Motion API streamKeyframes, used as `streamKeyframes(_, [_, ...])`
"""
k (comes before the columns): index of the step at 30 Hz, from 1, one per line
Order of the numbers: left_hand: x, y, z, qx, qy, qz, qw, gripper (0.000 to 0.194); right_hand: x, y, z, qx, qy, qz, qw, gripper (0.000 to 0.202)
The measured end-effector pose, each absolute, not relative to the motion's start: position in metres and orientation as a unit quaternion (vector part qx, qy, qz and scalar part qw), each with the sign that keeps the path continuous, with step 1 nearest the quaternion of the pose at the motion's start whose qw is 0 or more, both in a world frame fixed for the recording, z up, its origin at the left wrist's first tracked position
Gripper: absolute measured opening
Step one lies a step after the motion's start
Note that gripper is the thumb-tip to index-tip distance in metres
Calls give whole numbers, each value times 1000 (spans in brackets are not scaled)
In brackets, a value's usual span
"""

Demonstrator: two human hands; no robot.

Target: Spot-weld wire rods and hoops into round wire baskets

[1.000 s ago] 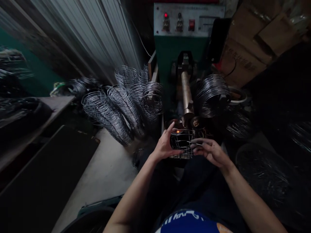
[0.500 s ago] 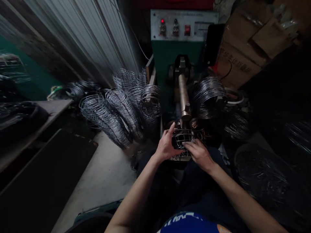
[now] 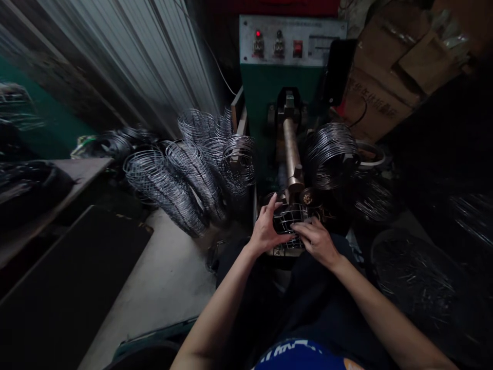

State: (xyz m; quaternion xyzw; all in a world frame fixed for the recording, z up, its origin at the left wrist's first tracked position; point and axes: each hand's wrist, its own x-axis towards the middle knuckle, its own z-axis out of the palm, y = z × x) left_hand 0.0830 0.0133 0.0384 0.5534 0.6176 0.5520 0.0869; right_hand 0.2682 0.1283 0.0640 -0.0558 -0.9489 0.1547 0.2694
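A round wire basket point(image 3: 288, 218) sits at the lower tip of the machine's brass-coloured arm point(image 3: 291, 149). My left hand point(image 3: 265, 228) is at its left side, thumb and fingers spread around the wires. My right hand point(image 3: 316, 240) is at the right side of the basket, its fingers closed together on the wires. Behind the arm stands the green machine with its control panel point(image 3: 288, 41), where a red lamp glows. The basket's underside is hidden.
Stacks of wire rings point(image 3: 165, 190) stand on the left. A wire coil point(image 3: 331, 154) hangs right of the arm, near a small cup of metal bits point(image 3: 307, 198). Cardboard boxes point(image 3: 385, 97) are at the back right, and a dark tub point(image 3: 416, 277) at the lower right.
Both hands stay nearly in place on the wire basket. The view has shifted very slightly.
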Motion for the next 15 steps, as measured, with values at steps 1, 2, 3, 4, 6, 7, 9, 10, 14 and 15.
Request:
streamKeyframes(1, [81, 16, 39, 554, 616, 554, 85, 134, 266, 132, 64, -55, -949, 149, 273, 37])
streamKeyframes(2, [80, 19, 39, 554, 615, 555, 83, 134, 265, 135, 63, -54, -949, 141, 276, 36])
streamKeyframes(3, [78, 21, 40, 554, 615, 555, 80, 134, 262, 138, 63, -52, -950, 133, 278, 34])
streamKeyframes(4, [77, 23, 41, 554, 615, 555, 80, 134, 261, 140, 63, -49, -950, 127, 281, 33])
streamKeyframes(6, [75, 26, 41, 551, 614, 559, 82, 135, 257, 144, 64, -45, -949, 121, 287, 32])
streamKeyframes(7, [75, 26, 40, 549, 613, 562, 84, 135, 256, 144, 65, -44, -948, 123, 288, 32])
streamKeyframes(9, [75, 27, 39, 544, 613, 568, 83, 134, 254, 144, 67, -43, -947, 134, 290, 32])
streamKeyframes(10, [76, 27, 38, 540, 614, 569, 81, 133, 254, 143, 68, -44, -946, 142, 289, 32])
streamKeyframes(14, [77, 29, 36, 531, 623, 570, 76, 131, 252, 140, 72, -73, -937, 168, 298, 23])
streamKeyframes(15, [76, 30, 36, 532, 622, 569, 78, 131, 251, 140, 72, -91, -933, 168, 305, 19])
